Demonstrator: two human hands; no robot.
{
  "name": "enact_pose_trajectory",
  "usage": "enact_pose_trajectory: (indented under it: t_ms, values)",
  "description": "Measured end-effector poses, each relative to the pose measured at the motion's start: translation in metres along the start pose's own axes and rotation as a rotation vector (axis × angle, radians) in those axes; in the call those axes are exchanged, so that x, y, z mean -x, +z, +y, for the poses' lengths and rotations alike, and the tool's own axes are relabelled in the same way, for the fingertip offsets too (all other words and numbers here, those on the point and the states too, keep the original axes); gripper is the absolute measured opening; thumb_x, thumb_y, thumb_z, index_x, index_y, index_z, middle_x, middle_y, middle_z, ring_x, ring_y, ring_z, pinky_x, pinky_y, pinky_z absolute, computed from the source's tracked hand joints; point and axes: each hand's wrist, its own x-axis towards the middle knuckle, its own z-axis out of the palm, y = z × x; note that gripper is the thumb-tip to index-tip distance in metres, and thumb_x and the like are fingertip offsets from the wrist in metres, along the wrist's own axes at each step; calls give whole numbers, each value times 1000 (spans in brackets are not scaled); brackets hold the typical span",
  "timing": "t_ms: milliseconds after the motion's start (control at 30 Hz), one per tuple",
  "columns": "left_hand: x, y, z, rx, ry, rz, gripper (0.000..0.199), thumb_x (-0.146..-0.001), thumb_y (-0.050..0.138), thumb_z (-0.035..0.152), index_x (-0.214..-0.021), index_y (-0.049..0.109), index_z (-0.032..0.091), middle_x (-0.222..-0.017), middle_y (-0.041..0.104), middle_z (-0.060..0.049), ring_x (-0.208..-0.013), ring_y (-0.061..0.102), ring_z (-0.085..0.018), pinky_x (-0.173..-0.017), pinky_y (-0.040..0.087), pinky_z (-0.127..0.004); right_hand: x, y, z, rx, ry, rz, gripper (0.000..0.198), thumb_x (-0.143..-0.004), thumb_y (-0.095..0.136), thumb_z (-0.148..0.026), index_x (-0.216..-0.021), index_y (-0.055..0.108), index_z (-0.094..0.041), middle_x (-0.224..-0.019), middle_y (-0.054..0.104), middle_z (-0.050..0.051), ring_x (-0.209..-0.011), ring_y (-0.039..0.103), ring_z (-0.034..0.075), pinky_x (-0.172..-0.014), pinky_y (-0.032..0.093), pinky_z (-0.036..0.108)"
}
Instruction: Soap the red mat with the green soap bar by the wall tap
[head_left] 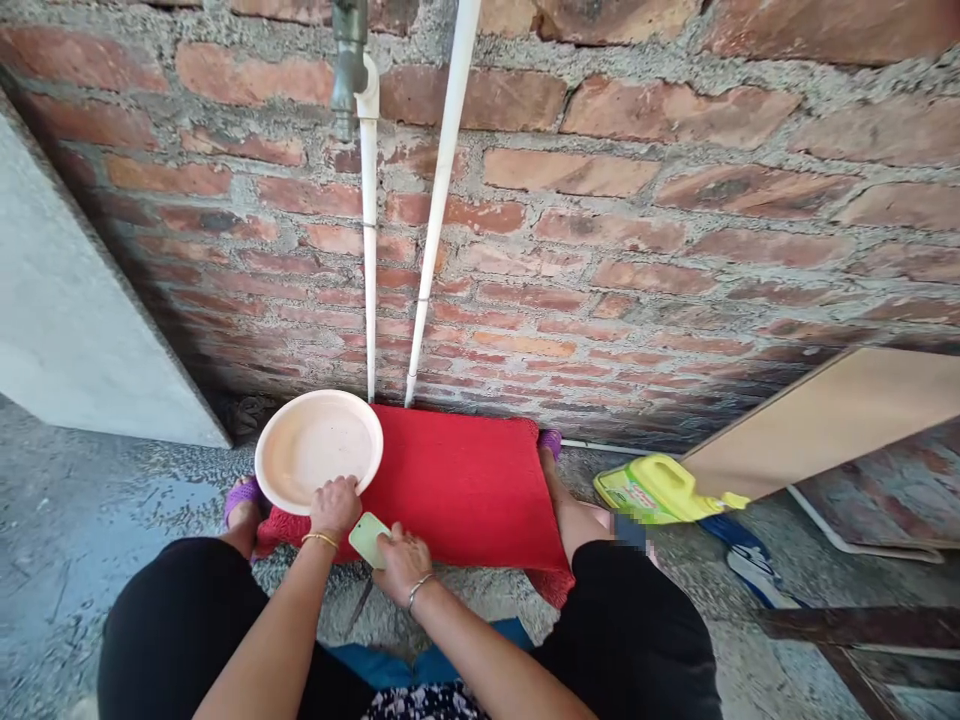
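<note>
My left hand [335, 507] is closed over the near right rim of a pale pink plastic basin [274, 470], which tilts slightly at the left end of a red cloth-covered surface [465, 480]. No contents can be made out inside the basin. In my right hand [403, 562] is a flat, pale green piece with rounded corners and a small hole [367, 538]; its underside is hidden. This hand is just right of the left one, over the front edge of the red cloth.
A brick wall [570, 240] with white pipes [435, 220] and a metal tap [349, 70] rises behind. At right lie a yellow jug [652, 488], a leaning board [832, 420] and a shoe [757, 575]. A grey slab [82, 290] leans at left above wet floor [142, 500].
</note>
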Motion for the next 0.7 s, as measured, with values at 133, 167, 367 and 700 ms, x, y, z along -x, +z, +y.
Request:
enact_pose_trajectory:
  t_ms: [133,167,367,700]
  values:
    - [-4,3,-1,18,-7,-5,36,-86,36,19,-108,65,20,-100,68,-14,-92,65,-25,-75,48,-37,10,-7,33,23,112,-31,42,-69,60,-24,-111,62,-20,-117,59,14,-103,62,29,-82,44,36]
    - [-4,4,-1,23,-6,-4,36,-86,36,19,-107,65,20,-99,68,-14,-92,65,-25,-75,48,-37,17,-12,48,31,181,-51,41,-69,59,-23,-110,62,-20,-114,60,13,-101,62,28,-80,44,35]
    - [-5,7,-3,34,-1,14,36,-87,34,20,-107,64,19,-99,67,-13,-94,64,-27,-75,47,-37,38,-30,88,46,396,-78,37,-73,56,-28,-109,61,-23,-111,59,11,-100,63,26,-78,44,33]
    - [-2,-1,0,3,-7,5,34,-86,36,18,-106,64,20,-100,68,-13,-93,65,-25,-75,47,-36,-38,-27,-3,32,7,6,44,-69,62,-27,-113,60,-23,-122,57,14,-108,59,29,-82,45,35]
